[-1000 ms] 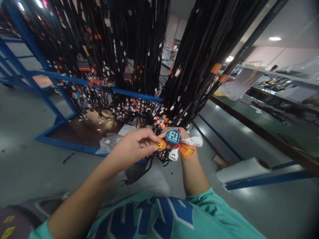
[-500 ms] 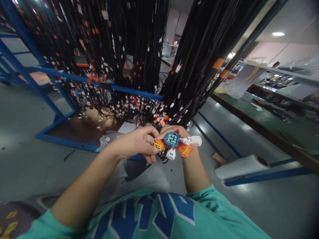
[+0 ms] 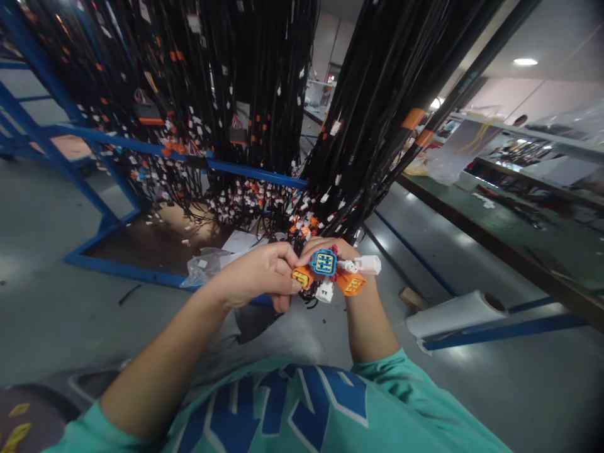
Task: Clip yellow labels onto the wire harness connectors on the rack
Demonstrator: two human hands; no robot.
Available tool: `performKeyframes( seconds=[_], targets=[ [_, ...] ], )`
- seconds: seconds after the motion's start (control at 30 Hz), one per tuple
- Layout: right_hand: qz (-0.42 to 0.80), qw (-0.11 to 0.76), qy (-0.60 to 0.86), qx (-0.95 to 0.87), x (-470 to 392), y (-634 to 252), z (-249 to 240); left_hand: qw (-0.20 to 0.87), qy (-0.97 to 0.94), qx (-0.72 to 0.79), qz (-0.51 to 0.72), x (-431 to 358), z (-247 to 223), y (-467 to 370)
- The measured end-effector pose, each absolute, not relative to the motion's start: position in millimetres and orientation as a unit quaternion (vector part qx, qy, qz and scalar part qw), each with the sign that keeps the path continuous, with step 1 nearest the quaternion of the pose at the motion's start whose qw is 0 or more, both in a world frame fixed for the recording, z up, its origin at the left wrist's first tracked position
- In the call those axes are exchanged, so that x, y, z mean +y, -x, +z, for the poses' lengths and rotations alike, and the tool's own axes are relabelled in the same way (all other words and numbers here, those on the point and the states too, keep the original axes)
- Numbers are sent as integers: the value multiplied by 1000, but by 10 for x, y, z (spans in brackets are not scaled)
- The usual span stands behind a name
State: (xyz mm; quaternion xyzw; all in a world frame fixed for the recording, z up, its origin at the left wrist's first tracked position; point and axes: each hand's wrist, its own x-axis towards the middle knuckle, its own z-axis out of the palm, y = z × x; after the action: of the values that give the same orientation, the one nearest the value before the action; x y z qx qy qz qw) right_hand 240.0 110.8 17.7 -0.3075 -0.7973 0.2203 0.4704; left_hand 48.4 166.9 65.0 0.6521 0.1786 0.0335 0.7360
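Between thumb and fingers, my left hand [image 3: 267, 274] pinches an orange connector [image 3: 302, 277] with a yellow face. My right hand [image 3: 330, 244] is wrapped round a bunch of wire connectors, its fingers mostly hidden behind them. In that bunch a blue connector [image 3: 323, 262] with a yellow inner face points up at me. A white connector [image 3: 324, 291] hangs below it, and a longer white connector [image 3: 368, 265] sticks out to the right. Another orange connector [image 3: 351, 284] lies against my right wrist.
Black wire harnesses [image 3: 264, 75] hang in thick bundles from a blue rack [image 3: 257, 173], with many small connectors at their ends. A clear plastic bag [image 3: 205, 267] lies on the rack's base. To the right stand a green-topped workbench [image 3: 495, 214] and a white roll [image 3: 455, 314].
The left hand keeps its pinch on the orange connector, and its lower fingers have curled slightly. The bunch in the right hand has barely shifted. The view has moved a little.
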Motion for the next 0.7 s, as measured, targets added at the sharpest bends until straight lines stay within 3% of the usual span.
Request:
performKeyframes(
  seconds=[0.2, 0.47, 0.7],
  targets=[
    [197, 456, 305, -813, 1126, -2386, 211, 721, -659, 209, 34, 1667, 658, -472],
    [238, 473, 348, -773, 1086, -2383, 215, 797, -580, 167, 36, 1668, 552, -485],
    [221, 482, 396, -750, 1095, -2386, 96, 777, -592, 169, 132, 1591, 486, -527]
  ],
)
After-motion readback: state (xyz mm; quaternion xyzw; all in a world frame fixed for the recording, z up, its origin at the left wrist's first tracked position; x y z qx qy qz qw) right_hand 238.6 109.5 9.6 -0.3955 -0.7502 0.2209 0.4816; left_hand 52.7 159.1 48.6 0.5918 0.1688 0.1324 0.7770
